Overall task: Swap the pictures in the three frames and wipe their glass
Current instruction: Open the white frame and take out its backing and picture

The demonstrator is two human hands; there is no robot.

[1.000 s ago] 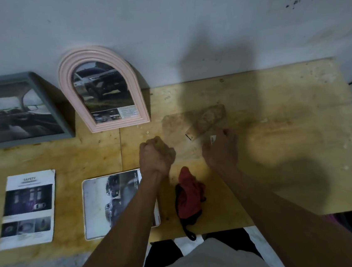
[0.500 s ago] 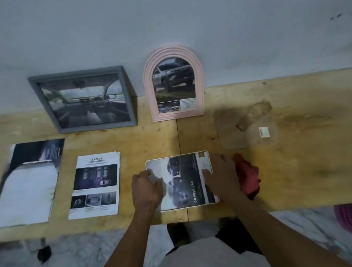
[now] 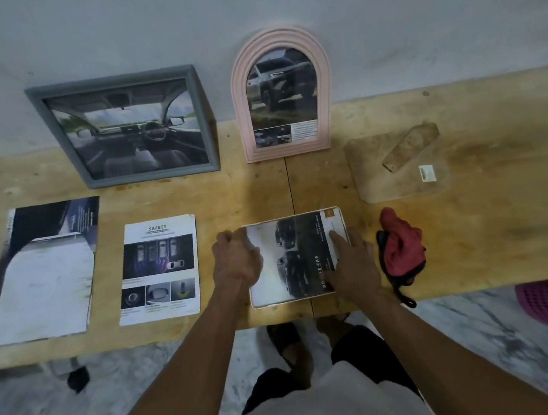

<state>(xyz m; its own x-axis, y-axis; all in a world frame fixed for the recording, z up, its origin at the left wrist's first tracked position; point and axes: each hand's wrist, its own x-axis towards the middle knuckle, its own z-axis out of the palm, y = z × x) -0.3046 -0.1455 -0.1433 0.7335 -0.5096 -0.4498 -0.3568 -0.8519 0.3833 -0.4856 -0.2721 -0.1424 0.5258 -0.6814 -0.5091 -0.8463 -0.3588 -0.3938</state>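
Two hands [image 3: 237, 261] on seemingly "DOUBLE CAB" print [image 3: 296, 255]

Both hands rest on the car picture [image 3: 296, 255]; red cloth [image 3: 400, 246] just beside.

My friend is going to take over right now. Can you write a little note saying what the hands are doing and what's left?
Left hand: curled on the left edge of the flat white frame.
Right hand: pressing flat on its right side.
Grey frame and pink frame lean on the wall with car pictures in.
Backing board lies off, to the right; red cloth beside the right hand.
Two loose prints lie on the left.
Left: probably close the white frame and wipe the glass.
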